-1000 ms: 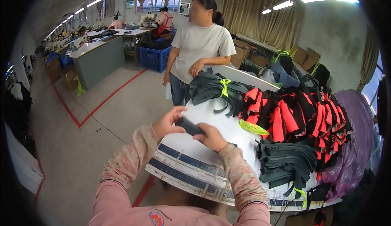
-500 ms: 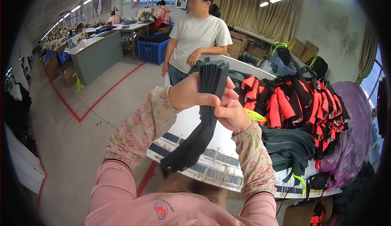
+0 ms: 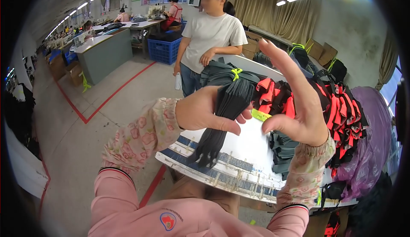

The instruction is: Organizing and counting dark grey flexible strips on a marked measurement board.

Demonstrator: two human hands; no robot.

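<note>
My left hand is closed around the middle of a bundle of dark fabric strips. The strips' upper ends fan out above my fist, and their lower ends dangle over the white table. To the right of the bundle, my right hand is raised with fingers stretched up and thumb apart, holding nothing. Behind the held bundle lies another dark stack of strips, tied with a yellow-green band. More dark green strips rest on the table beneath my right hand.
Orange-and-black fabric pieces pile up at the right, beside a purple plastic bag. A person in a white shirt leans on the table's far side. Left of them stand a blue crate and a grey-sided workbench.
My right hand has let go of the strips and moved right, its fingers spreading upward. The bundle in my left hand has tipped, its top fanning out to the right.
</note>
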